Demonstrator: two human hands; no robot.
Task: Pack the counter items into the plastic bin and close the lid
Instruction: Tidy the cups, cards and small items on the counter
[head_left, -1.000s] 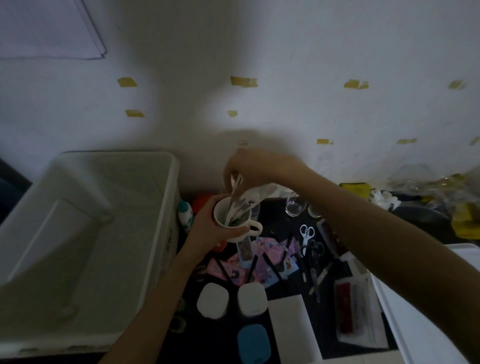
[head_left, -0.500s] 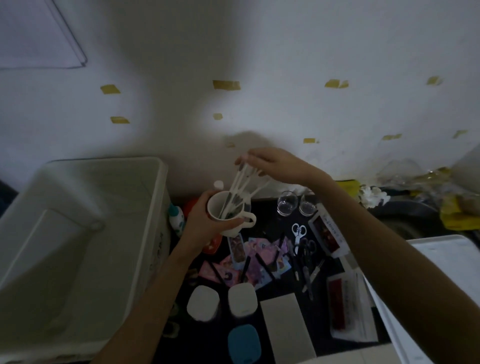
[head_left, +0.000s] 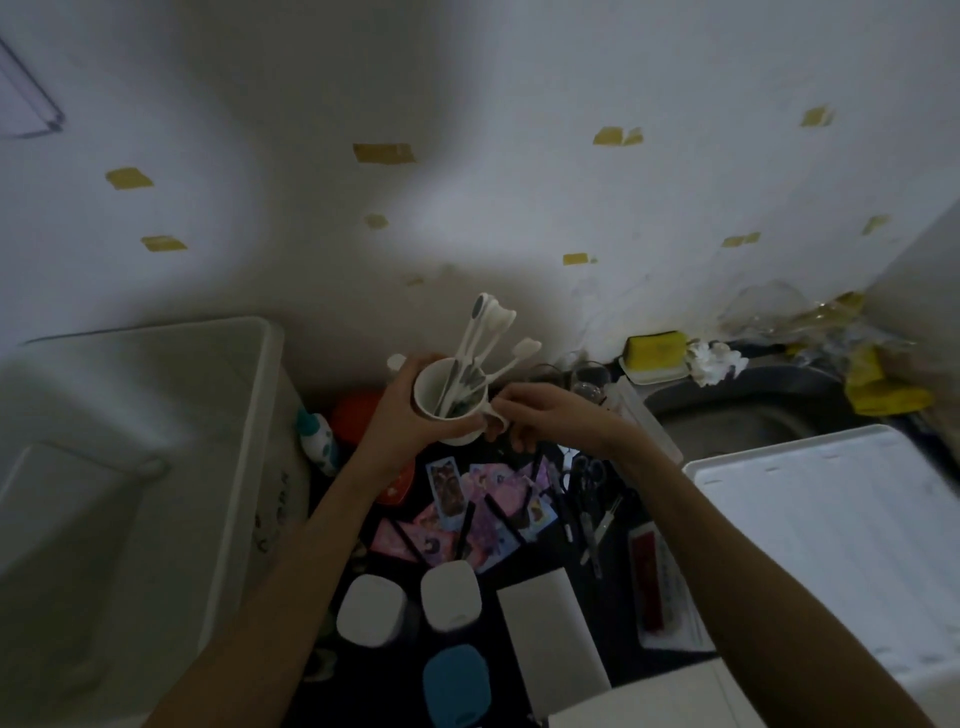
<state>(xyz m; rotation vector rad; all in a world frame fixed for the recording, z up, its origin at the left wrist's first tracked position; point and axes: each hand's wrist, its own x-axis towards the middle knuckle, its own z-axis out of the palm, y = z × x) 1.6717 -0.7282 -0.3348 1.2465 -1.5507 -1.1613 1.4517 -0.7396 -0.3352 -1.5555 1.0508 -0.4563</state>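
My left hand (head_left: 410, 415) grips a white mug (head_left: 441, 400) from its left side, held above the dark counter. Several white toothbrushes (head_left: 483, 338) stand in the mug, heads up and leaning right. My right hand (head_left: 540, 415) touches the mug's handle (head_left: 496, 422) with its fingers curled around it. The large white plastic bin (head_left: 244, 467) stands open at the left and looks empty. Its white lid (head_left: 831, 535) lies flat at the right.
Below the mug lie colourful cards (head_left: 483, 514), scissors (head_left: 584, 475), two white cases (head_left: 410, 597), a blue case (head_left: 454, 686) and a white box (head_left: 550, 629). A small bottle (head_left: 317, 434) and orange item (head_left: 358, 413) stand beside the bin. Glasses (head_left: 589, 379), a yellow sponge (head_left: 654, 351) and the sink (head_left: 743, 421) are right.
My right hand let go of the toothbrush tops and dropped down to the mug's handle. The toothbrushes now stand loose in the mug. The mug stayed in my left hand.
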